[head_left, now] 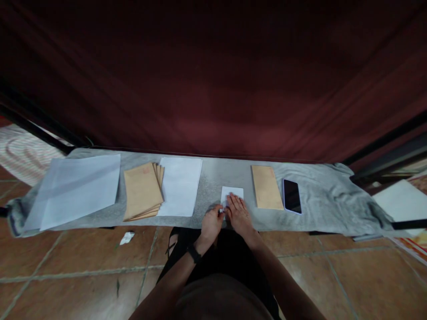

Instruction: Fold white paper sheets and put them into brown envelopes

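Observation:
A small white folded paper point(232, 190) lies on the grey cloth near the front edge, between my two hands. My right hand point(238, 214) rests flat on it with the fingers stretched out over its middle. At the paper's lower left side, my left hand point(212, 223) has its thumb and fingertips closed together on the edge. My palms and fingers hide the lower part of the paper. To the right of my right hand lies a single brown envelope point(267, 187). A stack of white sheets point(180, 186) lies to the left of my left hand.
Several brown envelopes point(143, 189) are fanned in a stack at the left, partly over the white sheets. Larger white sheets point(80, 189) lie farther left. A phone point(292, 196) sits at the right. A dark red curtain point(213, 89) hangs behind the cloth-covered surface point(320, 195).

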The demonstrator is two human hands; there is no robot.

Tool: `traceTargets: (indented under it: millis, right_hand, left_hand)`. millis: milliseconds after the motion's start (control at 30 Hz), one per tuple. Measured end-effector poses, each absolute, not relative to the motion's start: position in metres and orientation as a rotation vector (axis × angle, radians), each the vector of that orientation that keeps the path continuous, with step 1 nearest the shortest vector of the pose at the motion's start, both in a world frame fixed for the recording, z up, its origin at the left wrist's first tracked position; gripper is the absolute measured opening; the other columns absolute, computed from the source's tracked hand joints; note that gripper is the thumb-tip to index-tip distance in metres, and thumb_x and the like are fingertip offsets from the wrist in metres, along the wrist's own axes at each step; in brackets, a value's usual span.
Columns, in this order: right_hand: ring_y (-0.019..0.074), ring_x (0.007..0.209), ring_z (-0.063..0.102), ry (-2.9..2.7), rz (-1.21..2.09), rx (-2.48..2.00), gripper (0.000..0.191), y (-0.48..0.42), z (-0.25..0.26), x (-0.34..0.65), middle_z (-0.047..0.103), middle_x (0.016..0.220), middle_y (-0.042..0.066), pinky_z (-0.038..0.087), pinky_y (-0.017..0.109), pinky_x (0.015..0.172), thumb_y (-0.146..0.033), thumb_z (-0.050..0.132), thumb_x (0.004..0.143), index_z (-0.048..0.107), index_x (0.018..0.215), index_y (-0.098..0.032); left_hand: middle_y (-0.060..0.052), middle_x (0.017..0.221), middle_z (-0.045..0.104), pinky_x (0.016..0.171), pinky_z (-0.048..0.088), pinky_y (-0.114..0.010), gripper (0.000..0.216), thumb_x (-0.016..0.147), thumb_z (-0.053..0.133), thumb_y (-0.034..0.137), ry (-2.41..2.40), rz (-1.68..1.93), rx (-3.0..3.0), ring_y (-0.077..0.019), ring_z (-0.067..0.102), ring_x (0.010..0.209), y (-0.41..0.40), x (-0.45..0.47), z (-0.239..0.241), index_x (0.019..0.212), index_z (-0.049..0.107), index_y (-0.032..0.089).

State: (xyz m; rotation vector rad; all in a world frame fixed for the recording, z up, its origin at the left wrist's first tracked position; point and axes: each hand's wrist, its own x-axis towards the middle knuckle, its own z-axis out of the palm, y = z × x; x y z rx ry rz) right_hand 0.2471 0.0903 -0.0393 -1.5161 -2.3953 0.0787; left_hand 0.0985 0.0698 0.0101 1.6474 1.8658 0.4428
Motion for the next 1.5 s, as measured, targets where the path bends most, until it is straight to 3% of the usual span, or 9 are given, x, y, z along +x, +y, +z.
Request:
traceTargets:
  millis: [233, 333, 433, 533, 700, 933, 1133, 1300, 1500]
  right_hand:
    - [0.0258, 0.147, 0.035, -2.401, -0.014, -1.545, 0.054, 0.087, -0.041, 0.257, 0.036, 0.160, 0.013, 0.028, 0.047, 0.120, -0.037, 0.037, 0.105, 0.037, 0.154, -0.014]
    - [0.0258, 0.148, 0.034, -2.436, -0.039, -1.534, 0.055, 0.086, -0.042, 0.258, 0.036, 0.160, 0.014, 0.027, 0.047, 0.121, -0.031, 0.037, 0.104, 0.034, 0.156, -0.013]
    - [0.0254, 0.149, 0.031, -2.477, -0.088, -1.516, 0.059, 0.085, -0.041, 0.258, 0.032, 0.162, 0.013, 0.026, 0.047, 0.122, -0.022, 0.039, 0.100, 0.030, 0.157, -0.012]
    - [0.0245, 0.151, 0.028, -2.496, -0.128, -1.494, 0.063, 0.085, -0.039, 0.258, 0.029, 0.163, 0.012, 0.024, 0.046, 0.123, -0.019, 0.040, 0.097, 0.026, 0.158, -0.013]
    - [0.0241, 0.150, 0.030, -2.442, -0.126, -1.529, 0.060, 0.085, -0.038, 0.256, 0.035, 0.161, 0.012, 0.025, 0.046, 0.122, -0.020, 0.037, 0.099, 0.027, 0.158, -0.012]
    - [0.0263, 0.147, 0.035, -2.350, -0.108, -1.574, 0.053, 0.080, -0.044, 0.261, 0.041, 0.158, 0.014, 0.027, 0.047, 0.121, -0.028, 0.037, 0.103, 0.037, 0.153, -0.011]
    - [0.0250, 0.144, 0.040, -2.290, -0.151, -1.607, 0.054, 0.073, -0.049, 0.272, 0.043, 0.156, 0.013, 0.024, 0.045, 0.122, -0.031, 0.038, 0.104, 0.035, 0.155, -0.013]
    - [0.0261, 0.145, 0.039, -2.282, -0.155, -1.628, 0.056, 0.070, -0.050, 0.276, 0.043, 0.157, 0.012, 0.025, 0.046, 0.121, -0.034, 0.038, 0.104, 0.034, 0.155, -0.012]
    - [0.0260, 0.146, 0.037, -2.311, -0.134, -1.625, 0.053, 0.069, -0.046, 0.276, 0.042, 0.157, 0.013, 0.025, 0.047, 0.120, -0.030, 0.035, 0.105, 0.036, 0.155, -0.013]
  left_hand:
    - [-0.010, 0.096, 0.075, 0.081, 0.054, -0.035, 0.031, 0.102, 0.043, 0.025, 2.019, 0.247, 2.073, -0.0249, 0.072, 0.090, 0.061, 0.104, 0.013, 0.122, 0.065, 0.019]
    - [-0.013, 0.121, 0.070, 0.100, 0.050, -0.042, 0.036, 0.102, 0.038, 0.023, 1.905, 0.412, 2.343, -0.0272, 0.064, 0.115, 0.070, 0.112, 0.006, 0.128, 0.061, 0.016]
    - [-0.014, 0.149, 0.051, 0.116, 0.037, -0.046, 0.048, 0.104, 0.037, 0.035, 1.756, 0.510, 2.478, -0.0276, 0.045, 0.140, 0.084, 0.120, -0.006, 0.146, 0.046, 0.013]
    - [-0.014, 0.159, 0.039, 0.123, 0.027, -0.047, 0.062, 0.104, 0.034, 0.049, 1.736, 0.494, 2.483, -0.0271, 0.032, 0.149, 0.095, 0.122, -0.019, 0.152, 0.038, 0.010]
    - [-0.014, 0.161, 0.035, 0.125, 0.021, -0.046, 0.070, 0.103, 0.029, 0.056, 1.734, 0.446, 2.485, -0.0250, 0.024, 0.152, 0.105, 0.115, -0.030, 0.154, 0.034, 0.008]
    - [-0.013, 0.162, 0.033, 0.126, 0.020, -0.046, 0.067, 0.103, 0.029, 0.050, 1.813, 0.406, 2.470, -0.0244, 0.021, 0.153, 0.112, 0.111, -0.033, 0.155, 0.031, 0.008]
    - [-0.014, 0.162, 0.033, 0.125, 0.021, -0.048, 0.062, 0.103, 0.032, 0.041, 1.849, 0.395, 2.469, -0.0246, 0.022, 0.153, 0.113, 0.113, -0.038, 0.156, 0.029, 0.009]
    - [-0.015, 0.162, 0.032, 0.124, 0.020, -0.052, 0.058, 0.102, 0.036, 0.039, 1.809, 0.405, 2.519, -0.0280, 0.024, 0.152, 0.110, 0.114, -0.032, 0.153, 0.037, 0.012]
    - [-0.009, 0.160, 0.037, 0.124, 0.022, -0.045, 0.050, 0.103, 0.035, 0.032, 1.507, 0.368, 2.683, -0.0220, 0.029, 0.150, 0.092, 0.105, -0.024, 0.151, 0.042, 0.018]
